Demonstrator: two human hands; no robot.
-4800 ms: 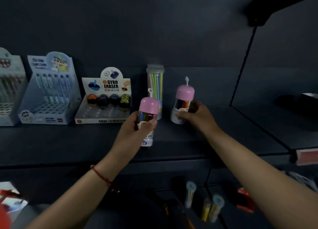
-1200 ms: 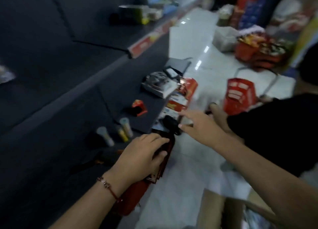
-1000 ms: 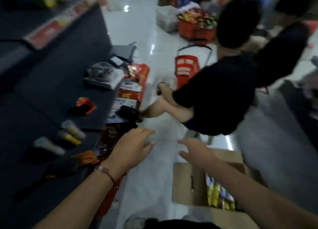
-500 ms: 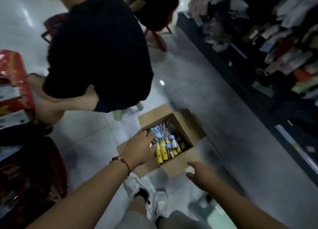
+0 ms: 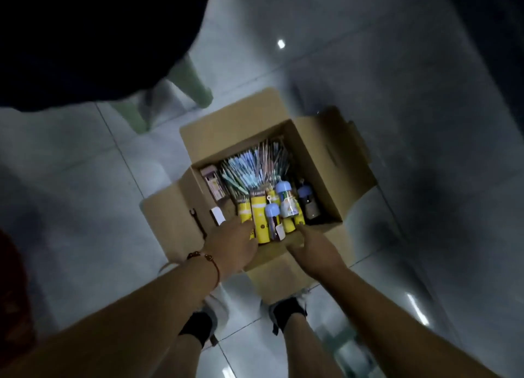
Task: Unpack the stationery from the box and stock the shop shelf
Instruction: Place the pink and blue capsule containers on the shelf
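The floor (image 5: 354, 74) is laid with large pale grey glossy tiles, with thin dark joints running diagonally across the frame. Small bright reflections of ceiling lights sit on it: one spot (image 5: 281, 44) at upper centre and a streak (image 5: 416, 311) at lower right. The light is dim overall and the corners fall into shadow. At upper left, the pale green legs of a plastic stool (image 5: 195, 85) stand on the tiles, partly covered by a dark shape above them. A dark smudge of shadow lies on the floor at the right. A red object (image 5: 11, 298) shows blurred at the lower left edge.
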